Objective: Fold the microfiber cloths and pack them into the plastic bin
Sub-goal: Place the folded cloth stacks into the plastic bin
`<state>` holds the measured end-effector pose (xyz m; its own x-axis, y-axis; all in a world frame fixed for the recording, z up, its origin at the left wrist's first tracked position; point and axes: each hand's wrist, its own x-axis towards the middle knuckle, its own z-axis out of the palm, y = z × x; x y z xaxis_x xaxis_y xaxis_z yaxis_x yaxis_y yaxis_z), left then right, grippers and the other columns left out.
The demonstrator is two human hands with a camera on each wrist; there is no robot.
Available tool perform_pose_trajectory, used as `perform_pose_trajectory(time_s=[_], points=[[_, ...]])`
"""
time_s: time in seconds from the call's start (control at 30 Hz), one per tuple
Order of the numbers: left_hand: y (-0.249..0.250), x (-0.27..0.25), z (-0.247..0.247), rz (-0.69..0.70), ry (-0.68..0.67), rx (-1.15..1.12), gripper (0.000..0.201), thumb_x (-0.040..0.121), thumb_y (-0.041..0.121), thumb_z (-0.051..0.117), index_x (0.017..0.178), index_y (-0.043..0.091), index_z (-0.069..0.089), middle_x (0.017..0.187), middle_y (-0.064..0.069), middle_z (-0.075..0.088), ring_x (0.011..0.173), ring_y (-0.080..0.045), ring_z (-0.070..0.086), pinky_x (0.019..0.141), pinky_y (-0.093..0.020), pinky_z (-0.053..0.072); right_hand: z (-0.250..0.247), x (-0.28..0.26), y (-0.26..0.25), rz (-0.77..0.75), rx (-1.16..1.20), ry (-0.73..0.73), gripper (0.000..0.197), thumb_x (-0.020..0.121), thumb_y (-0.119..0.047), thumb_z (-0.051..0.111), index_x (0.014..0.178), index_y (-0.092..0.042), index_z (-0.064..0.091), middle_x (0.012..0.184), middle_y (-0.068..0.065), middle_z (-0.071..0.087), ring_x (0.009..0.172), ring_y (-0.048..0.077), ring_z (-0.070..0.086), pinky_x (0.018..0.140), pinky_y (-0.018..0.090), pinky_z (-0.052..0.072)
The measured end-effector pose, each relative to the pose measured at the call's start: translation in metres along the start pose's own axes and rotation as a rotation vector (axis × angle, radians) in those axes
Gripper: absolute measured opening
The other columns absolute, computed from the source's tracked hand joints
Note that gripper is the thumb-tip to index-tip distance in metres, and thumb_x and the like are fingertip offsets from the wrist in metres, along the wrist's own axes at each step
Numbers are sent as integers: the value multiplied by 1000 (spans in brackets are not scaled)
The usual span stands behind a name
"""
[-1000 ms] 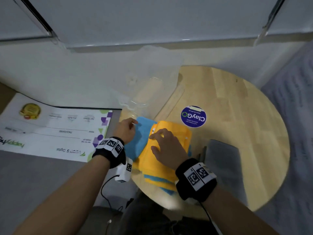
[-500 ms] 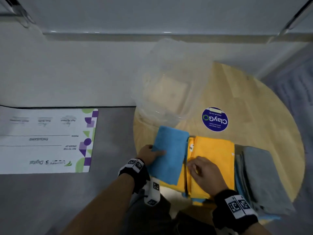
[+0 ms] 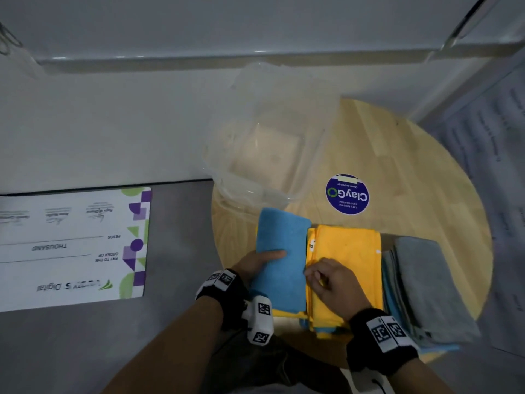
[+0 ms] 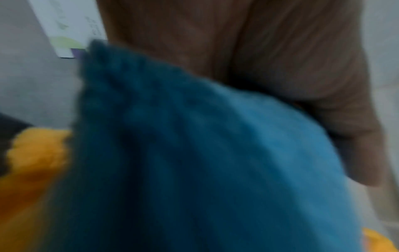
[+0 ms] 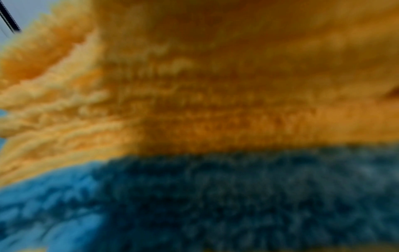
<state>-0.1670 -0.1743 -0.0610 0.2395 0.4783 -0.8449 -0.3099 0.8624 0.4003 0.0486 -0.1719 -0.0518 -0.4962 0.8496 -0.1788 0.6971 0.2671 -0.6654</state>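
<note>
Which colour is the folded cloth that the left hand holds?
Blue cloth, gripped by the left hand; clearest in the head view.

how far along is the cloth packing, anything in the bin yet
Nothing packed: the clear plastic bin looks empty. Done: one blue cloth is folded. In hand: the left hand grips it, while the right hand pinches the yellow cloth. Left: the yellow, the gray cloths and all the packing.
</note>
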Motion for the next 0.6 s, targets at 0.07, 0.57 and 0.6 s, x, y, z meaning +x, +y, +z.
perform_pose_trajectory(time_s=[0.07, 0.57, 0.6], points=[[-3, -1, 2, -41, -44, -60, 30, 82, 24, 68, 107, 7, 65, 100, -14, 71, 87, -28, 69, 77, -38, 55, -2, 1, 2, -8, 15, -10, 11, 85, -17, 61, 92, -22, 68, 76, -12, 53, 77, -2, 44, 67, 7, 33], [24, -55, -21, 209, 190, 210, 63, 38, 11, 85, 97, 0, 66, 92, -14, 73, 82, -27, 70, 63, -32, 55, -59, 43, -52, 121, 257, 107, 10, 92, -30, 58, 97, -25, 65, 73, -11, 65, 70, 4, 60, 65, 17, 46], [28, -71, -24, 220, 172, 203, 68, 38, 11, 86, 101, -4, 65, 95, -18, 72, 84, -29, 70, 64, -33, 55, -64, 51, -62, 134, 301, 174, 9, 92, -30, 58, 98, -26, 63, 70, -12, 63, 69, 3, 60, 63, 18, 47]])
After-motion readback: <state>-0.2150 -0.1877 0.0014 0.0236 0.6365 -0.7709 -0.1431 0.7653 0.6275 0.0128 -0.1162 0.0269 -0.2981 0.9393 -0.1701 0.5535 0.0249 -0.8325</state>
